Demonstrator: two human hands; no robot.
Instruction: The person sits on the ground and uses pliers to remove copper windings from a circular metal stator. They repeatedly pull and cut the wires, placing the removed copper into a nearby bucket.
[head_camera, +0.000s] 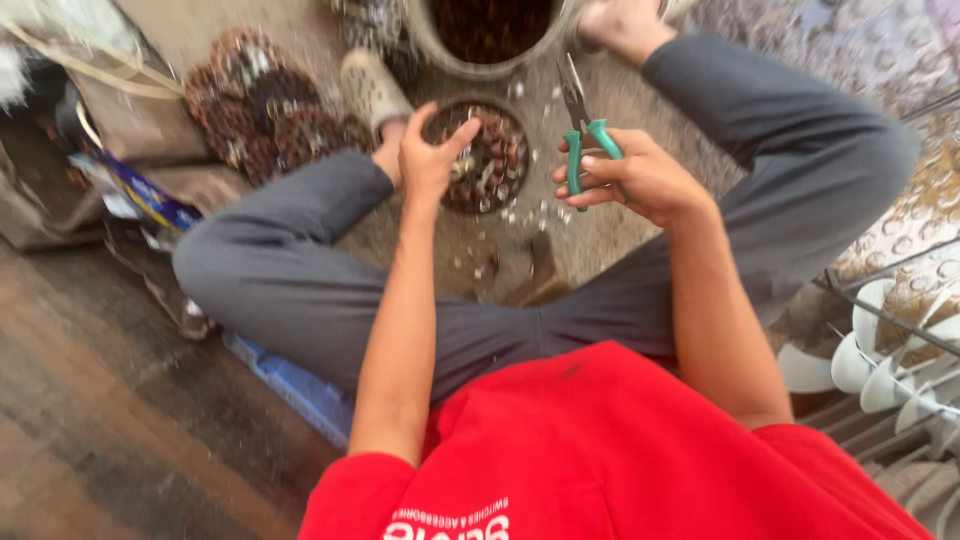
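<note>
Right hand (640, 180) around green-handled pliers (585, 135)

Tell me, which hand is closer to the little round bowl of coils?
Left. The left hand reaches over the bowl rim. The right hand holds green-handled pliers off to its side.

Bent legs (300, 270) flank small bowl (490, 160); floor gap (520, 265) between open.
</note>
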